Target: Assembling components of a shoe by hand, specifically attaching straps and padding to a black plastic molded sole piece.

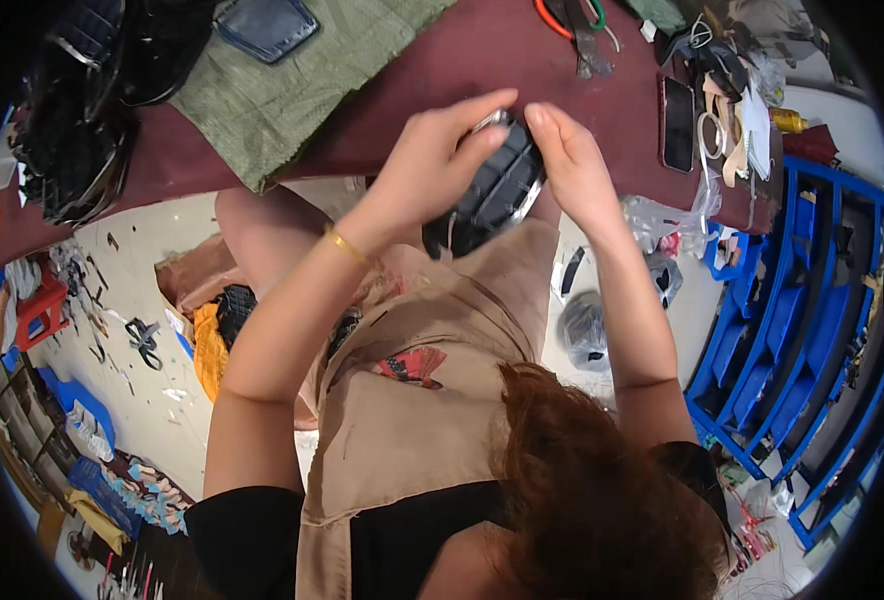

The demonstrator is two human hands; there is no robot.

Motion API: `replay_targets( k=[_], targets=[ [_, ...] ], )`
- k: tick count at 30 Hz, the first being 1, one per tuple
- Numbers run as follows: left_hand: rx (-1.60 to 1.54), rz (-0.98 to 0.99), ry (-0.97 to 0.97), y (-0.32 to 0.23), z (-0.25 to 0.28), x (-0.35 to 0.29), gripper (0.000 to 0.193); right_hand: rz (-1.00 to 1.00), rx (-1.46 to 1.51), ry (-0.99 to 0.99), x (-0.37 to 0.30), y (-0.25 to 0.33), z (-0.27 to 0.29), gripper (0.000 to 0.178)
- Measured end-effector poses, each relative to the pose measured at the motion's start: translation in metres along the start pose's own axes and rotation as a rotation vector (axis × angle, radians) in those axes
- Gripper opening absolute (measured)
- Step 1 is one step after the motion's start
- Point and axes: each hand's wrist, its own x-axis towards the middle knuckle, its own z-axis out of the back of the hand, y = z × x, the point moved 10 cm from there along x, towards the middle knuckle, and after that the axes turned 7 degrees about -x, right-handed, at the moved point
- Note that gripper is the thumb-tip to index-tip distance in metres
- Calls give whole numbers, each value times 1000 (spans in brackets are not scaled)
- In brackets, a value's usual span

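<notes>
Dark red, the surface (562, 75) spans the upper view, and just off its near edge, above the lap, is a black ribbed item (497, 185) with a shiny rim. Both hands are grasping it: the left hand (447, 155) has fingers and thumb partly spread at its upper left, while the right hand (569, 150) curls at its upper right.

Left of them, a green cloth (272, 110) overhangs the near edge, bearing a dark blue piece (267, 27); glossy black pieces (72, 130) crowd the left end. Scissors (584, 40) lie toward the far side, and a phone (677, 123) near the right end, beside pale strips (734, 130).

Below, a clear plastic bag (584, 328) stands on the floor (142, 400), its contents unclear. Orange cloth (209, 350) lies by a brown bag (197, 270), whether inside, I cannot tell. Right of the surface, a blue rack (784, 330) has dark shelves.
</notes>
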Motion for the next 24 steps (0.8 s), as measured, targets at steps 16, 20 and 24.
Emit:
replay_targets(
  k=[16,20,24],
  targets=[
    [-173,160,11,64,21,39,43,72,-332,352,63,-8,-40,14],
    [-145,29,-26,54,24,46,40,-14,-29,360,66,-25,-34,19],
    [-184,-20,-51,49,22,46,28,128,-165,40,60,-15,-22,24]
  ],
)
